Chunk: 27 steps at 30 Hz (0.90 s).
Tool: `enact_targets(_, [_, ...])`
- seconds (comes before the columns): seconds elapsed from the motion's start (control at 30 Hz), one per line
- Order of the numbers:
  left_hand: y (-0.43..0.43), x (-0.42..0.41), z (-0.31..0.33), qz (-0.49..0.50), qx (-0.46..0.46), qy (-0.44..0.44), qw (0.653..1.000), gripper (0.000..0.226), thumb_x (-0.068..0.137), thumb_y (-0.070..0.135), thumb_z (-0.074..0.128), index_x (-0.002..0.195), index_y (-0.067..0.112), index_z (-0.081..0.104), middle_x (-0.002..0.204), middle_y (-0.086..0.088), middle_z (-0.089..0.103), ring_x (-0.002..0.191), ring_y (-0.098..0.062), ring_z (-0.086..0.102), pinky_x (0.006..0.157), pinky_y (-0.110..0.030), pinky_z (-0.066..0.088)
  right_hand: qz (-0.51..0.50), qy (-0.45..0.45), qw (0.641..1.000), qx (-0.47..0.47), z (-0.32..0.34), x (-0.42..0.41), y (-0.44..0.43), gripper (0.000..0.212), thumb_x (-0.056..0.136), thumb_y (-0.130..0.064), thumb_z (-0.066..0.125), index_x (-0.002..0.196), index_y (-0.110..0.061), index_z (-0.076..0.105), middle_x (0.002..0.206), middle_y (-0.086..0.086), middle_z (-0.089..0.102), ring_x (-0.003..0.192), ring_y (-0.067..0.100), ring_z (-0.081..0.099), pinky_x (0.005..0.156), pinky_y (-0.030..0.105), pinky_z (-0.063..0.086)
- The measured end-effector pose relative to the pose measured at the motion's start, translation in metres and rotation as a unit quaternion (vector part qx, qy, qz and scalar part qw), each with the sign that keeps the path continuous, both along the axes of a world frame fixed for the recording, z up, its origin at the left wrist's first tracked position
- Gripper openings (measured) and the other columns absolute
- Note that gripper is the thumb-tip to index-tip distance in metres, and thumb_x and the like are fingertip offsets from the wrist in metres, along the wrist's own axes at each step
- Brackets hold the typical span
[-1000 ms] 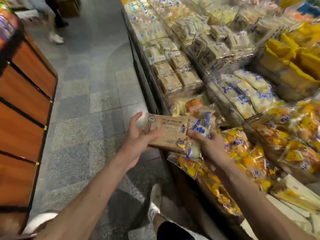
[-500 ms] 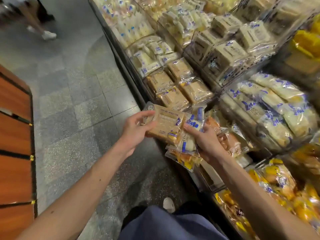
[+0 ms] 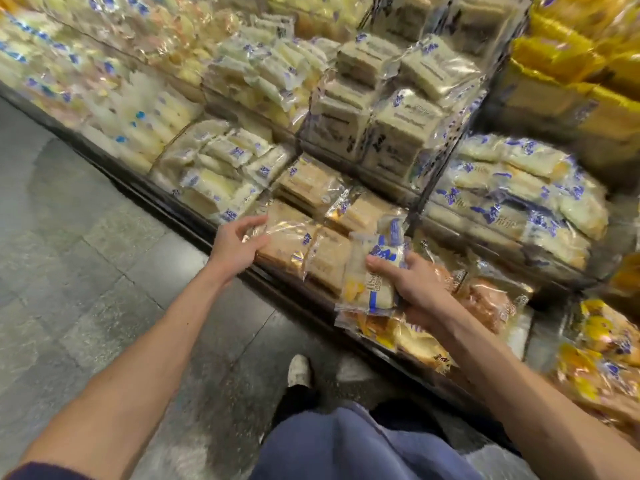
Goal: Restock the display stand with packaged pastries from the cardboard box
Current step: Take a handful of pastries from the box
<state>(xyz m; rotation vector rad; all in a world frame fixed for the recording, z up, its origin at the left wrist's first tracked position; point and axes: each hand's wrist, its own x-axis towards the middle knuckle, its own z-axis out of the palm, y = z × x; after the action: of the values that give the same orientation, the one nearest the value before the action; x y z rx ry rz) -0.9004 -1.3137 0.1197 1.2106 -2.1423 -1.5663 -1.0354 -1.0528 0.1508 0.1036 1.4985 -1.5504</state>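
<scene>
Head view, looking down along two bare forearms.

Pinches with the outstretched left hand [image 3: 239,241] the clear wrapper end of a brown pastry pack [image 3: 291,242], fingers curled over the top edge and thumb underneath. Holds it flat on the front row of the display stand [image 3: 156,200], its length running away from the grip to the right. Just past its far end, a second brown pack [image 3: 329,259] close beside it. Beyond the left fingertips, more brown packs [image 3: 311,188] stacked in the same compartment. Up and to the left of that grip, pale cream-filled packs [image 3: 221,168] with blue print.

Clasps in the right hand [image 3: 417,287] a white pack with blue lettering [image 3: 375,278], thumb pressed across its face and the other fingers wrapped behind. Carries under the same grip further packs with yellow and orange contents [image 3: 384,336], fanned out below the palm; cannot tell how many. Directly right of this grip, orange-brown buns in clear bags [image 3: 485,299]. Above and beyond it, long white loaves [image 3: 519,202] printed in blue.

Below both grips, grey stone floor [image 3: 86,271], one white shoe [image 3: 298,370] and blue cloth [image 3: 346,445] at the lap.
</scene>
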Motion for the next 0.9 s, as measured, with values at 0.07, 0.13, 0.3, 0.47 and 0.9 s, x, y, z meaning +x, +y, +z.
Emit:
enact_targets(0.07, [-0.021, -0.013, -0.008, -0.05, -0.03, -0.029, 0.998, 0.041, 0.088, 0.003, 0.07, 0.125, 0.019, 0.066, 0.123, 0.008, 0.062, 0.117, -0.01, 0.055, 0.101, -0.023, 0.041, -0.035, -0.006, 0.999, 0.0, -0.001, 0.005, -0.018, 0.035, 0.086, -0.006, 0.072, 0.118, -0.002, 0.06, 0.102, 0.018, 0.075, 0.074, 0.022, 0.075, 0.053, 0.03, 0.059])
enact_targets(0.13, [-0.036, -0.023, -0.013, -0.099, -0.057, -0.047, 0.992, 0.041, 0.089, 0.005, 0.069, 0.128, 0.018, 0.065, 0.125, 0.006, 0.063, 0.118, -0.01, 0.056, 0.099, -0.021, 0.041, -0.061, -0.016, 0.998, -0.002, -0.001, 0.01, -0.032, 0.039, 0.086, -0.006, 0.072, 0.122, 0.0, 0.059, 0.105, 0.018, 0.075, 0.077, 0.024, 0.075, 0.053, 0.029, 0.059])
enact_targets(0.3, [-0.062, -0.035, -0.023, -0.2, -0.186, -0.104, 0.956, 0.038, 0.095, 0.023, 0.063, 0.133, 0.024, 0.061, 0.127, 0.006, 0.062, 0.118, -0.016, 0.054, 0.102, -0.036, 0.043, -0.112, -0.019, 0.993, 0.001, 0.0, 0.022, -0.054, 0.036, 0.086, -0.005, 0.072, 0.12, -0.002, 0.06, 0.1, 0.016, 0.076, 0.08, 0.026, 0.076, 0.055, 0.032, 0.06])
enact_targets(0.47, [-0.073, -0.038, -0.035, -0.239, -0.269, -0.135, 0.923, 0.041, 0.097, 0.033, 0.059, 0.136, 0.025, 0.057, 0.125, -0.011, 0.055, 0.121, -0.027, 0.044, 0.099, -0.041, 0.038, -0.133, -0.003, 0.991, 0.0, 0.005, 0.029, -0.059, 0.042, 0.082, -0.01, 0.076, 0.119, -0.006, 0.059, 0.1, 0.014, 0.076, 0.083, 0.027, 0.076, 0.061, 0.038, 0.063])
enact_targets(0.9, [0.003, -0.065, 0.044, -0.365, -0.084, 0.036, 0.926, 0.055, 0.086, 0.052, 0.06, 0.133, 0.024, 0.054, 0.117, 0.003, 0.059, 0.098, -0.007, 0.059, 0.084, -0.028, 0.053, -0.204, 0.016, 0.979, -0.015, 0.035, 0.033, -0.04, 0.034, 0.083, -0.011, 0.074, 0.113, -0.008, 0.059, 0.099, 0.012, 0.077, 0.084, 0.026, 0.075, 0.062, 0.037, 0.063])
